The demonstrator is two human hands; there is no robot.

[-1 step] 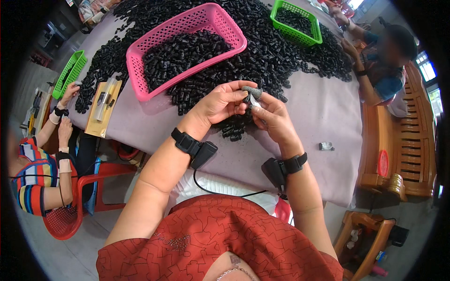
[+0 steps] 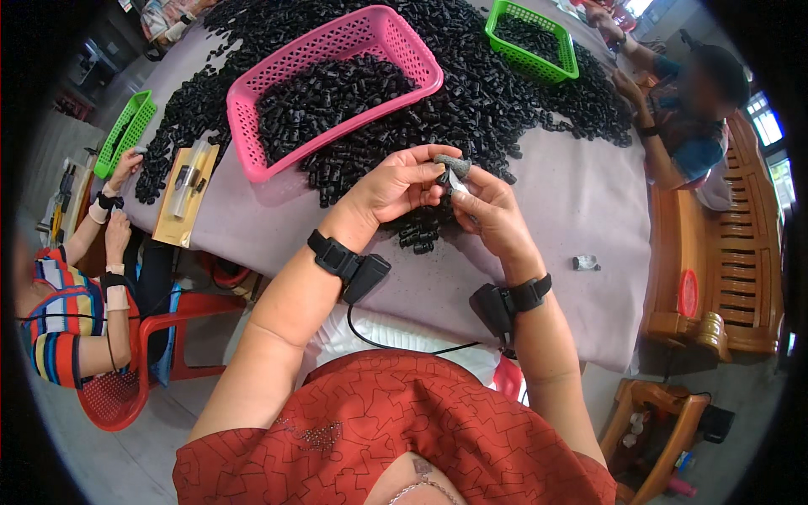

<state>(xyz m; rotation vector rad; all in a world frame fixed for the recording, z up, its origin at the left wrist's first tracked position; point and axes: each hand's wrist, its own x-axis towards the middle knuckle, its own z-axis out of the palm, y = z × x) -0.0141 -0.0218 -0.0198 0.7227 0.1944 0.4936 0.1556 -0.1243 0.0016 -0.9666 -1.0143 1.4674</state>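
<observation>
My left hand (image 2: 400, 183) and my right hand (image 2: 492, 206) meet over the table in front of the black heap. The left fingers pinch a small black part (image 2: 443, 178), mostly hidden by the fingertips. Between my right thumb and fingers is a small pale, shiny blade-like piece (image 2: 457, 183), its point against the black part. A grey speckled sleeve (image 2: 453, 163) appears to cover my right index fingertip. Just beyond my hands lies a heap of small black cylindrical parts (image 2: 480, 109). A pink basket (image 2: 244, 139), partly filled with the same parts, stands to the left.
Green baskets stand at the far right (image 2: 566, 63) and far left (image 2: 108, 160). A wooden board (image 2: 172, 225) with a clear tube lies left on the cloth-covered table (image 2: 581, 206). A small clear bottle (image 2: 584, 263) lies right. Co-workers sit at both sides. A cable runs between my wrist straps.
</observation>
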